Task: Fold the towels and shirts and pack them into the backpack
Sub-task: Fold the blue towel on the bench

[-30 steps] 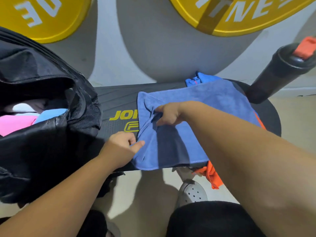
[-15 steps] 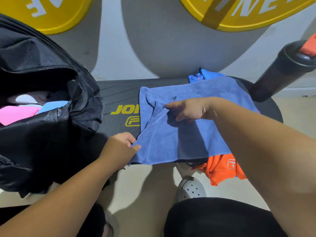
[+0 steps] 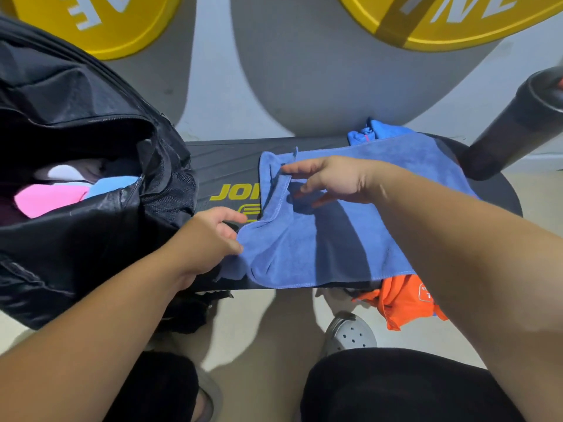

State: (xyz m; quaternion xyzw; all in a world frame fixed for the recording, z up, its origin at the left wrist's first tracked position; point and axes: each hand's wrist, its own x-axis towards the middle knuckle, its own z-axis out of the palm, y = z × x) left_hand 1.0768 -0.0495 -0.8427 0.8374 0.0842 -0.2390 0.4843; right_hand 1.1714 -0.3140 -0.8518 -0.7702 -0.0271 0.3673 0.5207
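Far left, back: yellow plate leaning on the grey wall.

Left end of the bench: black backpack, main compartment unzipped and gaping toward the camera. Inside it a pink cloth, a white cloth and a light-blue cloth lie touching one another.

Left hand: just beside the backpack, at the left edge of the blue towel near the bench's near edge. Fingers are curled, and thumb and forefinger pinch the towel's edge. The cloth is bunched there.

The blue towel is spread over the middle and right of the bench, from far edge to near edge. Its near hem sits slightly over the near edge. Its far-left corner is turned over into a narrow flap, and yellow lettering on the bench is partly covered beside it.

Right hand: over that flap, fingers spread and fairly straight, nothing gripped. Fingertips are at the flap's hem; I cannot tell whether they touch.

Right part of the bench: bright blue garment peeks from under the towel at the far edge. Orange shirt hangs from under the towel over the near edge. Grey clog on the floor below.

Right end: black padded roller, tilted. Second yellow plate on the wall behind.
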